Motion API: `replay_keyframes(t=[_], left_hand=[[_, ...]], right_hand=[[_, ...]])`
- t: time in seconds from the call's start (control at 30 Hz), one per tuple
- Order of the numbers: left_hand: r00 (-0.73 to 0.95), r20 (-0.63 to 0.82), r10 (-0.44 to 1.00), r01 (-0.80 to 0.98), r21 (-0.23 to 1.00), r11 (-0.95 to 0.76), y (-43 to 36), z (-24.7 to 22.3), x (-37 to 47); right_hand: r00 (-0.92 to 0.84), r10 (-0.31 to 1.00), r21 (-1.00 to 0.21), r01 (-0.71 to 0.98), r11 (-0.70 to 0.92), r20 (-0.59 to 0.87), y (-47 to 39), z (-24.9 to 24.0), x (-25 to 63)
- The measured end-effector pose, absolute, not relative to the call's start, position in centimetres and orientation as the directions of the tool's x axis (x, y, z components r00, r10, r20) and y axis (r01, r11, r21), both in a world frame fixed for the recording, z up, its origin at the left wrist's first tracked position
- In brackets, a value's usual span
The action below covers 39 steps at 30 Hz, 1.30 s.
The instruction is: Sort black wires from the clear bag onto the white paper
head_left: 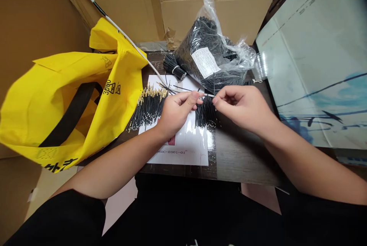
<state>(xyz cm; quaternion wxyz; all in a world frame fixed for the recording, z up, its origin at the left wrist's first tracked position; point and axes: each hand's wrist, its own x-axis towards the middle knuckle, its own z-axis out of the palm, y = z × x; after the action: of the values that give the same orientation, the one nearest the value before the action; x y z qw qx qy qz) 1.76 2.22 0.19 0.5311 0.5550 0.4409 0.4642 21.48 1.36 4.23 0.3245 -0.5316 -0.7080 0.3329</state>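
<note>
- Count: two bare hands, my left [178, 112] and my right [243, 109]; one thin white flexible strand [208, 95] spanning the gap between their fingertips, above the dark wood-grain tabletop [246, 162].
- One long white cable with a black section [126, 36] runs from upper left toward my left hand; I cannot tell whether it joins the strand.
- Two loose groups of short black wires, too many to count: a gold-tipped left group [150, 106] and a smaller right group [205, 114].
- One black wire bundle with a white band [174, 67], touching one clear plastic bag packed with black pieces [197, 35].
- One large yellow bag with a black strap [126, 74], left.
- Writing: "3000" on the yellow bag; "6DC-E001-01" on the white printed sheet [197, 150], its start hidden; small print on the clear bag's white label [205, 62] illegible.
- Pose: both forearms angle inward. Left thumb and forefinger pinch the strand. Right thumb and forefinger are narrow at its other end; grip cannot be told.
</note>
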Motion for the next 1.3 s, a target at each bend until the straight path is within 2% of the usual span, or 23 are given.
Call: replay_keyframes(t=[0.23, 0.37, 0.47, 0.57, 0.67, 0.77, 0.87, 0.97, 1.07, 1.3], left_hand=[[0.189, 0.096, 0.977, -0.026, 0.995, -0.092, 2.1, -0.5, 1.8], [0.224, 0.116, 0.968, 0.010, 0.993, -0.121, 1.9, -0.5, 1.7], [0.246, 0.184, 0.952, 0.062, 0.977, -0.205, 1.6, -0.1, 1.5], [0.331, 0.291, 0.898, 0.076, 0.940, -0.332, 1.2, 0.3, 1.2], [0.536, 0.396, 0.745, 0.064, 0.862, -0.503, 0.7, 0.3, 1.1], [0.733, 0.461, 0.501, 0.024, 0.718, -0.696, 0.1, 0.2, 1.3], [0.792, 0.504, 0.345, -0.005, 0.570, -0.821, -0.3, 0.0, 1.6], [0.789, 0.537, 0.298, 0.003, 0.481, -0.876, -0.4, -0.1, 1.7], [0.769, 0.556, 0.316, 0.047, 0.445, -0.894, -0.5, -0.2, 1.6], [0.756, 0.574, 0.315, 0.077, 0.400, -0.913, -0.5, -0.3, 1.4]], right_hand=[[-0.246, 0.967, -0.566, 0.807, 0.166, -0.068, 0.9, 2.5, 21.8], [-0.254, 0.964, -0.426, 0.883, 0.196, -0.084, 0.6, 1.6, 21.0], [-0.268, 0.956, -0.402, 0.893, 0.201, -0.117, 0.9, 1.8, 21.2], [-0.263, 0.963, -0.467, 0.860, 0.205, -0.062, 2.1, 2.8, 21.6], [-0.287, 0.955, -0.505, 0.814, 0.286, 0.077, 3.9, 3.7, 21.0], [-0.428, 0.881, -0.442, 0.762, 0.472, 0.202, 6.1, 4.0, 18.7], [-0.645, 0.737, -0.293, 0.678, 0.674, 0.202, 8.1, 3.4, 15.0], [-0.810, 0.565, -0.100, 0.556, 0.825, 0.157, 9.3, 2.3, 11.4], [-0.877, 0.467, 0.054, 0.475, 0.879, 0.109, 9.9, 1.3, 9.0], [-0.935, 0.341, 0.157, 0.352, 0.923, 0.097, 10.5, 1.7, 8.5]])
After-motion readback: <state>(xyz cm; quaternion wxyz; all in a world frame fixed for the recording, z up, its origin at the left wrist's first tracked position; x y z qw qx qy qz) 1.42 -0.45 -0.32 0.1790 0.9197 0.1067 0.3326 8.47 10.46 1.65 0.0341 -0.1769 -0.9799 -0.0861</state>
